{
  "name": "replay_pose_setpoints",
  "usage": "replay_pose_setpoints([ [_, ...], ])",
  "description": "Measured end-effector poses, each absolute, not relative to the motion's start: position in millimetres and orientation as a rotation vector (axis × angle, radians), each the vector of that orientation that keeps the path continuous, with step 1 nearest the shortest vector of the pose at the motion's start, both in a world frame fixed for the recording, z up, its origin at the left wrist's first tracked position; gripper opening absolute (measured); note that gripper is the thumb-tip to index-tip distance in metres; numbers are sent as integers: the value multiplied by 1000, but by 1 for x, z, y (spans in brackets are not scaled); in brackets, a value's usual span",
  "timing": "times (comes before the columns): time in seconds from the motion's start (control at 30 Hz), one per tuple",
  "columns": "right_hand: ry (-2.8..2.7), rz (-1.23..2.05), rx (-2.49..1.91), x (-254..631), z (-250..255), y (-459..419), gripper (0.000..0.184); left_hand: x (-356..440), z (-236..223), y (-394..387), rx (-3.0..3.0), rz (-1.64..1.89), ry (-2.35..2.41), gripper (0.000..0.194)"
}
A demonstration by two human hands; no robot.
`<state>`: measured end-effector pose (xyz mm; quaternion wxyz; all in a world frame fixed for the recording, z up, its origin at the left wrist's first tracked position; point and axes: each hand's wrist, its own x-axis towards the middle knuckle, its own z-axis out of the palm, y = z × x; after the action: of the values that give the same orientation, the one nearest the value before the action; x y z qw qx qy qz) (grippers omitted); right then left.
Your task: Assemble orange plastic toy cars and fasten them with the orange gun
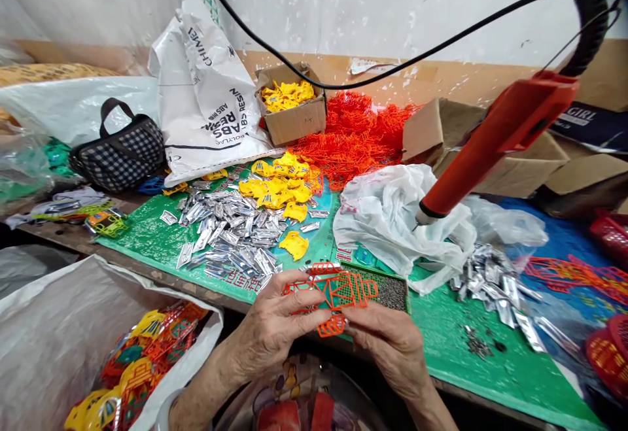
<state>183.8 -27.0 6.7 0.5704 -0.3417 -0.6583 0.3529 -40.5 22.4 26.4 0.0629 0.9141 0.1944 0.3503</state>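
Between my two hands, over the table's front edge, is an orange plastic lattice frame point(346, 289). My left hand point(275, 326) grips its left side, fingers laid across it. With thumb and fingers, my right hand point(390, 346) pinches its lower right part. Just behind the frame lies a shallow green tray point(406, 297) of small dark screws point(390, 290). Beyond my left hand spreads a pile of shiny silver plates point(235, 228), with yellow plastic shells point(275, 186) heaped behind it. A red electric screwdriver point(490, 150) hangs tip down on the right, apart from both hands.
A white sack point(196, 316) of assembled pieces stands at lower left. Further back are a box of yellow shells point(294, 123), a heap of orange frames point(353, 137) and a crumpled plastic bag point(392, 208). A black cable point(392, 71) sags across the top.
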Motion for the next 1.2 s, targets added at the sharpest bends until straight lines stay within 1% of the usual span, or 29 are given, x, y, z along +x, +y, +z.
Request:
replay_pose_setpoints([
  [0.1,-1623,788,-846,185,5,-26,37,-40,26,23,2725,1037,598,35],
  [0.23,-1559,873,-892,183,2,-24,31,-36,23,21,2698,1060,656,35],
  [0.37,-1337,977,-923,179,-6,-23,23,-28,21,12,2652,1333,930,43],
  [0.47,-1199,1033,-940,176,-15,-24,20,-23,21,3,2608,1506,1128,35],
  [0.57,-1141,1069,-942,173,-24,-26,19,-18,21,-3,2626,1526,1138,24],
  [0.7,-1135,1064,-957,170,-28,-26,19,-12,19,-2,2600,1519,1165,23],
  [0.8,-1158,1003,-960,167,-27,-26,21,-10,17,-1,2559,1527,1145,24],
  [1.03,-1272,732,-971,160,-23,-28,24,-12,15,-2,2480,1519,1105,25],
  [1.2,-1358,563,-1030,159,-28,-29,22,-12,15,-3,2458,1493,1115,24],
])
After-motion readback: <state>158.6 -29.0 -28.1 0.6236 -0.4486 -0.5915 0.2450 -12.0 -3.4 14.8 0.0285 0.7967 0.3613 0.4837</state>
